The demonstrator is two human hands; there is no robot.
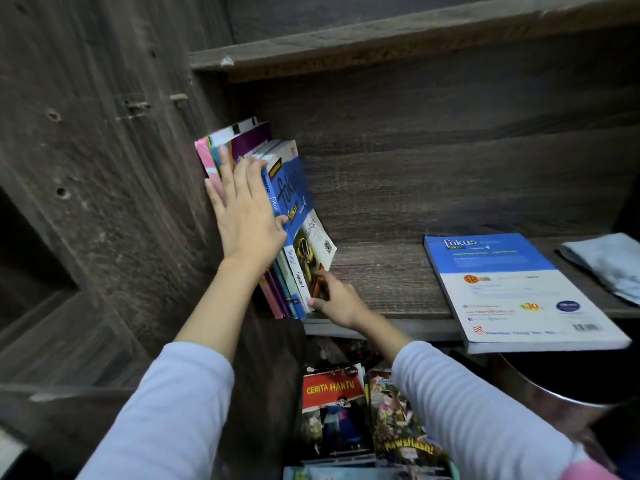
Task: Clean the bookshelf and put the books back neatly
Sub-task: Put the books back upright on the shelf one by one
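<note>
Pale sleeves are reaching up from the bottom of the view towards a dark wooden bookshelf.

The left hand is lying flat, fingers straight and spread, pressing against the spines of a row of books. These are standing at the left end of the shelf and leaning towards its side wall. Its thumb is touching the spine of a blue fokus book near the right end of that row.

The right hand is sitting lower, at the front edge of the shelf. It is pinching the bottom corner of the Biologi book, the outermost one in the row, with the thumb at the foot of the spine and the fingers on the cover. That book is tilting, its base splaying out to the right.

Well apart to the right, a second fokus book is lying flat with its back cover up, and its near end is overhanging the shelf edge. Just beyond it, a folded pale blue cloth is resting on the shelf.

Below the shelf, a red Cerita Hantu book and a Newsflash comic are lying side by side, the right sleeve partly covering the comic. Beside them to the right, a dark round container with a metal rim is showing under the overhanging book.
</note>
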